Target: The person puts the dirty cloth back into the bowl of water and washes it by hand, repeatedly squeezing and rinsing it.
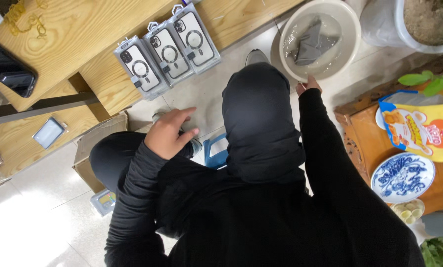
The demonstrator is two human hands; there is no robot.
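Upper right of frame: right hand (308, 86) grips the basin (350, 29) rim — grey cloth (313, 43) soaking inside; left hand (169, 132) rests loosely open on the knee (113, 153) — holding nothing.

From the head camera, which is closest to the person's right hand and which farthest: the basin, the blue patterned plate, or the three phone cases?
From the right hand:
1. Basin, touched at its rim, just ahead.
2. Blue patterned plate, on the wooden stand to the right.
3. Phone cases, on the wooden bench, far left.
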